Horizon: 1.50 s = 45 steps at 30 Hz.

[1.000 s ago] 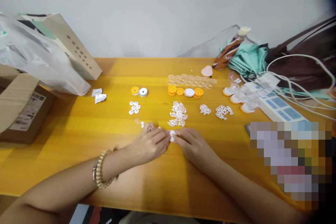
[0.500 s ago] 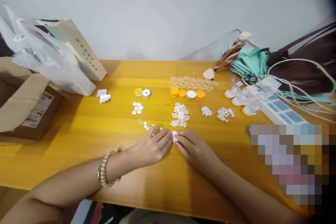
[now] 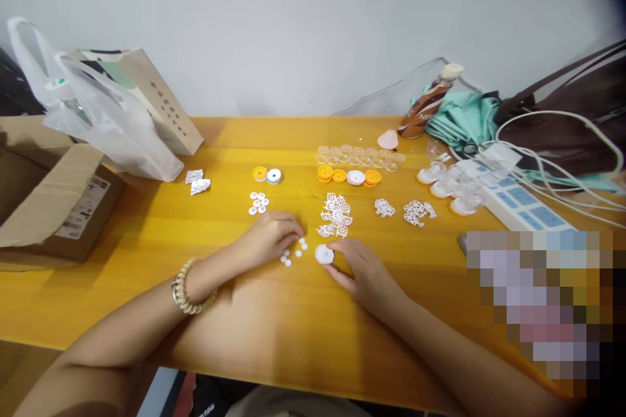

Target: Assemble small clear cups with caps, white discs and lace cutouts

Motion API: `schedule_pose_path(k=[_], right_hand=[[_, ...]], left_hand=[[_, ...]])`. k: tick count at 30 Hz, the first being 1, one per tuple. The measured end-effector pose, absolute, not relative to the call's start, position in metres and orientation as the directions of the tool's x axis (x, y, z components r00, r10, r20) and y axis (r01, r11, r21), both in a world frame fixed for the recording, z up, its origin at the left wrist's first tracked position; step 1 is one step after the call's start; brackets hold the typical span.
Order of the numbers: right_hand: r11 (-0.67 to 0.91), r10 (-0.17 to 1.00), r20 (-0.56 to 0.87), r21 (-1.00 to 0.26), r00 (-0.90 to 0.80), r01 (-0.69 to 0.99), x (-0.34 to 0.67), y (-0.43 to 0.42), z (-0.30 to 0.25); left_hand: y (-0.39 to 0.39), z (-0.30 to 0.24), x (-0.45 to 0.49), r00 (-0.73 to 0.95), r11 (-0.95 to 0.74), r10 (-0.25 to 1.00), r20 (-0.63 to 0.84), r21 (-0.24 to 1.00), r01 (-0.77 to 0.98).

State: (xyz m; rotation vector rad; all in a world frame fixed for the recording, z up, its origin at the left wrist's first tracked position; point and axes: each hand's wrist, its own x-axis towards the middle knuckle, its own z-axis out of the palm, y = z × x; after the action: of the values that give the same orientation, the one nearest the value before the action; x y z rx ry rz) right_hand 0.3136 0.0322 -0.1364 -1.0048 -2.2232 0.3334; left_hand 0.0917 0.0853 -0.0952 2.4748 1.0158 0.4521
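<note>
My right hand point(image 3: 362, 268) rests on the yellow table point(image 3: 147, 254) and pinches a small white round disc point(image 3: 323, 253) at its fingertips. My left hand point(image 3: 270, 234), with a beaded bracelet at the wrist, lies curled over several tiny white buttons point(image 3: 293, 252) just left of the disc; what its fingertips hold is hidden. Beyond the hands lies a heap of white lattice pieces point(image 3: 335, 215).
Orange and white discs point(image 3: 348, 175), clear caps point(image 3: 359, 153), more lattice pieces point(image 3: 415, 210) and small white rings point(image 3: 258, 202) lie farther back. A cardboard box point(image 3: 49, 208) and plastic bag point(image 3: 102, 124) stand left. A power strip point(image 3: 518, 199), cables, a bottle point(image 3: 425, 104) and bags crowd the right.
My left hand has pulled away from the right hand, moving left and slightly back. The white disc now shows at my right fingertips, and the tiny buttons lie uncovered.
</note>
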Motion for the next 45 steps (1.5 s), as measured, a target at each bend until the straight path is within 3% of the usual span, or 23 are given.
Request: schedule_pose_path(k=[6, 12, 18, 21, 27, 41, 45], right_hand=[[0.651, 0.759, 0.456, -0.519, -0.465, 0.554, 0.313, 0.032, -0.136], [0.662, 0.749, 0.457, -0.535, -0.48, 0.524, 0.313, 0.034, -0.136], [0.653, 0.756, 0.437, -0.555, -0.487, 0.516, 0.314, 0.034, -0.136], [0.647, 0.76, 0.429, -0.565, -0.488, 0.512, 0.314, 0.034, -0.135], [0.648, 0.759, 0.426, -0.574, -0.493, 0.502, 0.313, 0.034, -0.132], [0.632, 0.762, 0.371, -0.606, -0.531, 0.483, 0.311, 0.033, -0.133], [0.621, 0.767, 0.357, -0.62, -0.533, 0.478, 0.309, 0.032, -0.133]], left_hand=[[0.097, -0.079, 0.076, 0.708, -0.681, 0.694, 0.132, 0.44, 0.586], [0.099, -0.072, 0.071, 0.772, -0.671, 0.635, -0.039, 0.468, 0.575], [0.092, -0.068, 0.073, 0.814, -0.724, 0.57, -0.117, 0.398, 0.564], [0.089, -0.065, 0.075, 0.811, -0.744, 0.569, -0.138, 0.334, 0.579], [0.089, -0.069, 0.076, 0.799, -0.731, 0.578, -0.165, 0.33, 0.598], [0.082, -0.076, 0.093, 0.753, -0.487, 0.649, -0.109, 0.701, 0.521], [0.077, -0.082, 0.104, 0.714, -0.429, 0.695, -0.087, 0.747, 0.507]])
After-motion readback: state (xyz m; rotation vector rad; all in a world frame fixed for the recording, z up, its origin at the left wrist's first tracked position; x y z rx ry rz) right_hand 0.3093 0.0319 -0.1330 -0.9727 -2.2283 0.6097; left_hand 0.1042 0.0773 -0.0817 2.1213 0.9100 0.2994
